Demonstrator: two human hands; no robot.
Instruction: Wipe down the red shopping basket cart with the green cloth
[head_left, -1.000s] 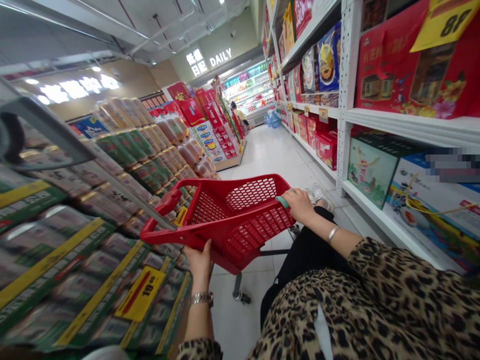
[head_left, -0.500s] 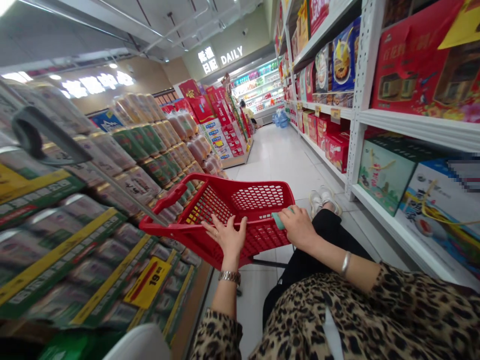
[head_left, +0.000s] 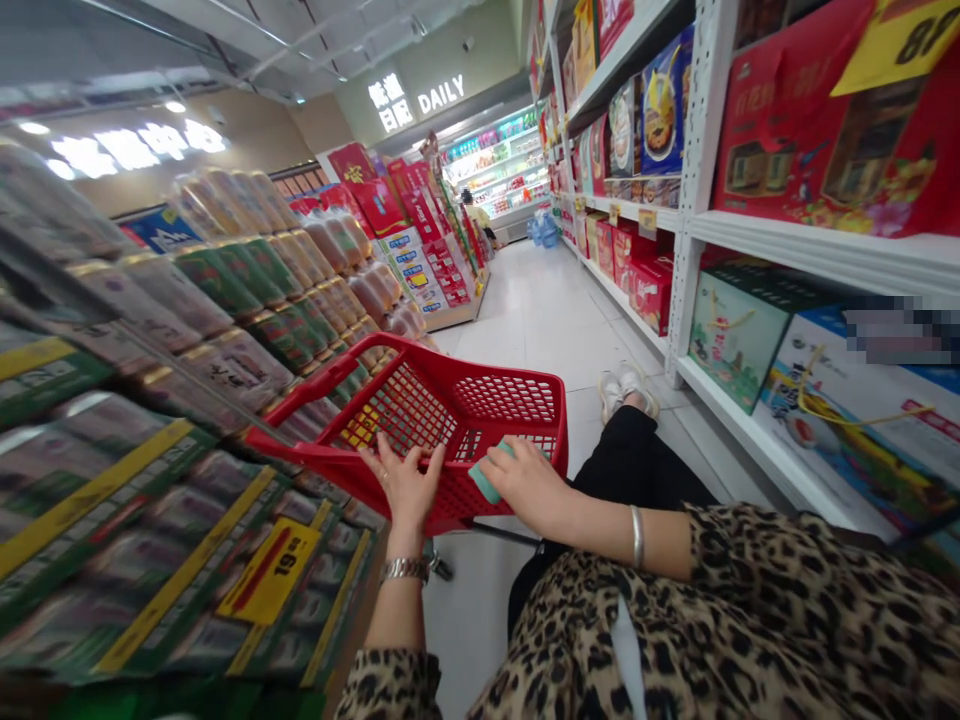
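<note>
A red plastic shopping cart (head_left: 501,408) with perforated basket walls stands in front of me, tilted in the view. My left hand (head_left: 406,495) lies over its near rim with fingers spread, a metal watch on that wrist. Just right of it, my right hand (head_left: 529,485) has its fingers closed around a small mint-green item (head_left: 491,474), held against the same rim. That item looks like a folded cloth or a sponge; I cannot tell which, as the fingers cover part of it. Through the basket's holes, goods and floor show.
Stacked drink packs (head_left: 247,370) rise close on the left, with a yellow price sign (head_left: 268,570). On the right, white shelves (head_left: 817,240) hold gift boxes. A tiled floor (head_left: 510,300) leads between them towards a lit refrigerated display (head_left: 499,160), with a person (head_left: 476,215) near it.
My right hand has slid left along the cart's rim with the mint-green item, closer to my left hand. The left hand's fingers are still spread. The whole view has shifted slightly.
</note>
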